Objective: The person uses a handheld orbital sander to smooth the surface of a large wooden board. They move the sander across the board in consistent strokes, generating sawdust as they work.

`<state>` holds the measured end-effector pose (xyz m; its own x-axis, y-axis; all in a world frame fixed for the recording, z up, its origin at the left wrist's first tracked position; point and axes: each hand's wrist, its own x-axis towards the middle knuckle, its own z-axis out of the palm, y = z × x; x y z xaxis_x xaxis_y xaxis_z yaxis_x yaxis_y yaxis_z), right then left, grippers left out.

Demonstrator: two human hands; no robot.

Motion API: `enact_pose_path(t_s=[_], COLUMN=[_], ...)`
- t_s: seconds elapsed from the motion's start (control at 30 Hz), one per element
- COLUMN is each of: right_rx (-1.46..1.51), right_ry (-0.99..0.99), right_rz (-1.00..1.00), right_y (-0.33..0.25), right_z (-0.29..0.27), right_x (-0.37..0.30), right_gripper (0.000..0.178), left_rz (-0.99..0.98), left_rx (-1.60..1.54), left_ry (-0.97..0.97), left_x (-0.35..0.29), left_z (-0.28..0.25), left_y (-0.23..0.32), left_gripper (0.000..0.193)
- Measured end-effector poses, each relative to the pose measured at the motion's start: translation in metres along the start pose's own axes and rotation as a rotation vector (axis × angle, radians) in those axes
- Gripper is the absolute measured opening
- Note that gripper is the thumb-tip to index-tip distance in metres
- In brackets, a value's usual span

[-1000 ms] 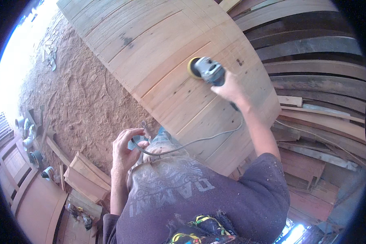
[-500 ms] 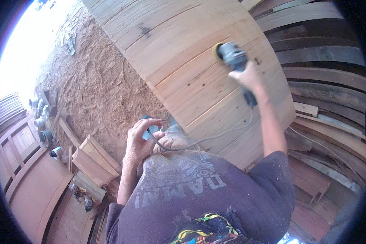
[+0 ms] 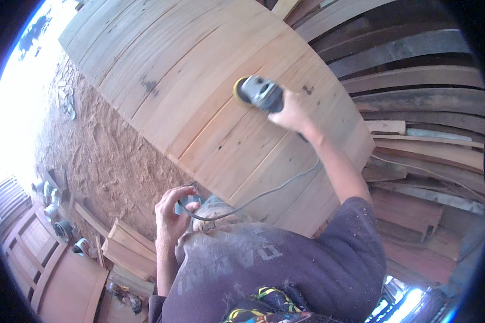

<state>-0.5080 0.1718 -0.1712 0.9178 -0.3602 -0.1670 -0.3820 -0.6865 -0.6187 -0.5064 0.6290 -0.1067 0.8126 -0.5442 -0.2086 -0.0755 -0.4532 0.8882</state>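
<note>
Upper centre, your right grip [image 3: 295, 112] clamps the grey-and-black power sander [image 3: 264, 95]; lower left, your left grip [image 3: 169, 214] closes round its thin grey cord [image 3: 206, 218], presumably clear of the round yellow disc [image 3: 237, 91]

Hand-held power tool [image 3: 265, 95]: grey metal head, dark body gripped in the right hand [image 3: 293, 113], yellow-rimmed disc [image 3: 240, 92] pointing left, over the panel's middle; full disc contact cannot be judged. Wooden panel [image 3: 194, 64]: pale brown, broad, face up, running from upper left to lower right; narrow grooves slant across it, with dark spots and a blackish stain toward its left edge. Cord [image 3: 264, 194]: grey, slack, curving across the panel's near end to the left hand [image 3: 170, 214], between thumb and fingers.
</note>
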Motion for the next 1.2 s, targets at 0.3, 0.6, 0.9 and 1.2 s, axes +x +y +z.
enact_pose_path(t_s=[0.3, 0.6, 0.9, 1.2], right_rx=[-0.115, -0.143, -0.147, -0.158], right_ry=[0.122, -0.033, -0.164, 0.142], right_rz=[0.333, 0.248, 0.158, 0.423], right_y=[0.117, 0.015, -0.021, 0.131], right_z=[-0.134, -0.057, -0.010, -0.146], right_x=[0.113, 0.021, -0.048, 0.041], right_gripper=[0.048, 0.041, 0.040, 0.061], left_rz=[0.031, -0.140, -0.025, -0.020], left_rx=[0.206, 0.070, 0.080, 0.257], left_ry=[-0.095, -0.032, -0.146, -0.202], left_x=[0.032, 0.009, 0.029, 0.035], left_z=[0.033, 0.016, 0.014, 0.042], left_y=[0.031, 0.025, 0.032, 0.041], left_gripper=[0.034, 0.028, 0.029, 0.020])
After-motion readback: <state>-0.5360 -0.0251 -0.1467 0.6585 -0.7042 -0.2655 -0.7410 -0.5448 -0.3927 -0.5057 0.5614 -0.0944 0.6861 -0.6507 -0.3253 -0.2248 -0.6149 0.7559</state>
